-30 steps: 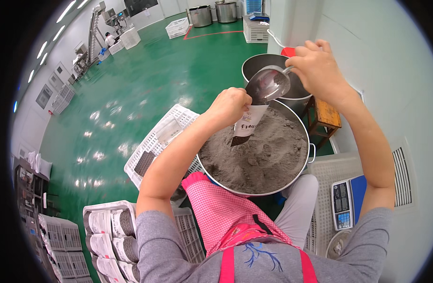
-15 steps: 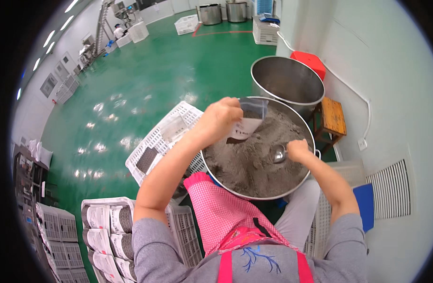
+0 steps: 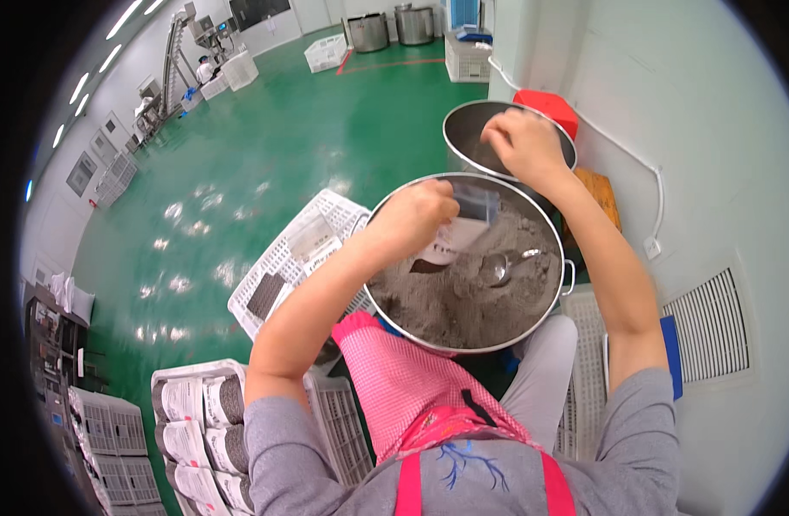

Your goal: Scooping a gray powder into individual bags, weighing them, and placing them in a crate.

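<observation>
Right hand [image 3: 525,148] is moving far, off the scoop [image 3: 498,270] now lying on the powder [image 3: 446,310], right of centre, so scooping is pausing. Left hand [image 3: 418,211] is gripping the pouch [image 3: 455,239] above the pot [image 3: 469,351]. Right grip is showing no item; can't tell if closed.

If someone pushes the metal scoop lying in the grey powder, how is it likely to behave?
The metal scoop looks shiny, so it is probably stiff and perhaps slippery. It rests in loose-looking grey powder, which would likely shift and hinder rolling.
</observation>
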The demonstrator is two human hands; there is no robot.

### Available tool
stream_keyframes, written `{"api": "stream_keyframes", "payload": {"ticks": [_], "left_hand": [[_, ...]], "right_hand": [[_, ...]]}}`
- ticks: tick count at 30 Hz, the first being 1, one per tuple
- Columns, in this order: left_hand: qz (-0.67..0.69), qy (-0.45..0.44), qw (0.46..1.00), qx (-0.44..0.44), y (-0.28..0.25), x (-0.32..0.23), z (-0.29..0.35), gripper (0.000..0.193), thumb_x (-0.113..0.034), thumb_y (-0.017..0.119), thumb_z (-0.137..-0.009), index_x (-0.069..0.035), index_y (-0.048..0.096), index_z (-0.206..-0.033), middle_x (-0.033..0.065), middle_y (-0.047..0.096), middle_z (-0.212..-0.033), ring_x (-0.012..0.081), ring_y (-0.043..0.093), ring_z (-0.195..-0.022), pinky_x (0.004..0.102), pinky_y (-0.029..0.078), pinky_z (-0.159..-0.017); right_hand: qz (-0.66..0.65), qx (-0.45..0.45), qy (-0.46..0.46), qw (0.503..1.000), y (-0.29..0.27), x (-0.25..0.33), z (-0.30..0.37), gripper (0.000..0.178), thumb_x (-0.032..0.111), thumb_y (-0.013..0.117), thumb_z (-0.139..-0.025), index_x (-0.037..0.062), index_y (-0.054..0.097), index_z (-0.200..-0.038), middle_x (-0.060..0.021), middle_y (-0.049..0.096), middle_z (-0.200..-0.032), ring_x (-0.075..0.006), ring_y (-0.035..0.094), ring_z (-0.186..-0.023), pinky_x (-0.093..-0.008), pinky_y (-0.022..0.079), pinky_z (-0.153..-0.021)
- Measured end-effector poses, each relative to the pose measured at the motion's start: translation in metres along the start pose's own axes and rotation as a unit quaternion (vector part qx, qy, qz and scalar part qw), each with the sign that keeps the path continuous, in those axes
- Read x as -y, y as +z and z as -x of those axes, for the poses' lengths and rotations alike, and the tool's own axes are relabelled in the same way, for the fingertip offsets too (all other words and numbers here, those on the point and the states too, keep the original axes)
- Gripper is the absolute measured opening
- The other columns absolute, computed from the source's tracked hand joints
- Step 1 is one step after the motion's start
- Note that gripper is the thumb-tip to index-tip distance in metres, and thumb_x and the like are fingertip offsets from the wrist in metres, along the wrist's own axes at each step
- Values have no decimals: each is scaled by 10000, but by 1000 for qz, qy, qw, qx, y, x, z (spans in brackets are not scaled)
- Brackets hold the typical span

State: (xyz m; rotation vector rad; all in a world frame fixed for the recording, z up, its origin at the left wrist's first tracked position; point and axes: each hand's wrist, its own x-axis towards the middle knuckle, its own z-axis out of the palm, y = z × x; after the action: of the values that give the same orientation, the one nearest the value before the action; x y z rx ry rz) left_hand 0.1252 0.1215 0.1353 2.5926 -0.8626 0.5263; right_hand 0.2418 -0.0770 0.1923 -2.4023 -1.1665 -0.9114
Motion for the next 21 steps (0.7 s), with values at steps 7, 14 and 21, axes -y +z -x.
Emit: {"api": "stream_keyframes", "payload": {"ticks": [7, 14, 21], "left_hand": [[28, 23, 999, 4, -2, -33, -23, 81, -12, 676, -767, 7, 679, -846, 141, 627, -908, 350, 624, -917, 427, 508, -780], [58, 55, 996, 32, 7, -88, -75, 80, 4, 672, -775, 4, 690, -852, 148, 622, -881, 356, 630, -857, 429, 503, -761], [94, 244, 962, 84, 124, -217, -174, 47, -34, 652, -774, -3, 678, -798, 151, 614, -863, 359, 624, -890, 443, 501, -773]], "right_hand": [[-187, 17, 193, 963, -14, -54, 56, 291, 283, 560, -1000, 45, 719, -1054, -49, 710, -947, -123, 631, -857, -280, 485, -828], [-330, 50, 273, 902, -123, -66, 179, 256, 202, 588, -978, 6, 692, -1106, -90, 727, -1019, -164, 664, -962, -309, 504, -871], [-133, 15, 505, 852, -252, -116, 435, 244, 194, 596, -958, -3, 715, -1040, -93, 732, -950, -190, 667, -844, -322, 516, -775]]}}
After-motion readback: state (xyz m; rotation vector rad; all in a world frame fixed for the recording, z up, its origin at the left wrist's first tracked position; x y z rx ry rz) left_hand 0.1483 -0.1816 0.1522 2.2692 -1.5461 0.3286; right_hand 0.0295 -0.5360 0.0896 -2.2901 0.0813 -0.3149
